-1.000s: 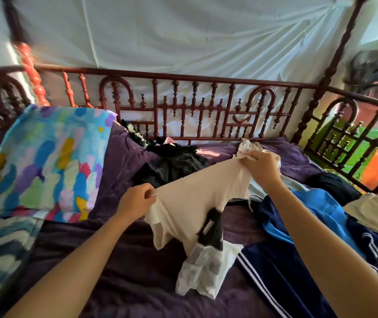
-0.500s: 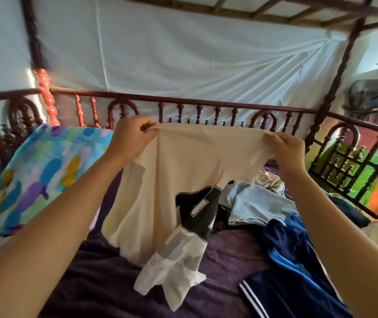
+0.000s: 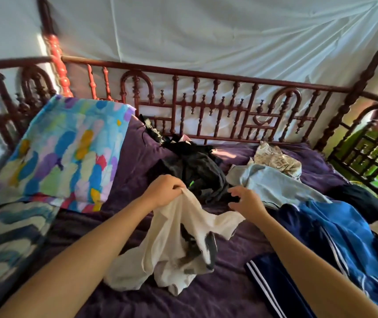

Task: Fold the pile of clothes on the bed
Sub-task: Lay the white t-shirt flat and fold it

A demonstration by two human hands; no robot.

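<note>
The left hand (image 3: 164, 191) grips a bunched cream shirt (image 3: 178, 244) by its top edge. The right hand (image 3: 246, 203) hovers just beside it, fingers spread and holding nothing.

From the left: a brightly coloured pillow (image 3: 68, 152) is propped by the carved wooden rail (image 3: 206, 73). The shirt hangs from the fist and slumps crumpled onto the purple sheet (image 3: 217, 294) mid-bed, with a dark print showing in its folds. Behind the hands lies a heap of black clothes (image 3: 197, 171). To its right is a pale blue garment (image 3: 272, 184), then a blue jacket (image 3: 334, 226) with white stripes.
</note>
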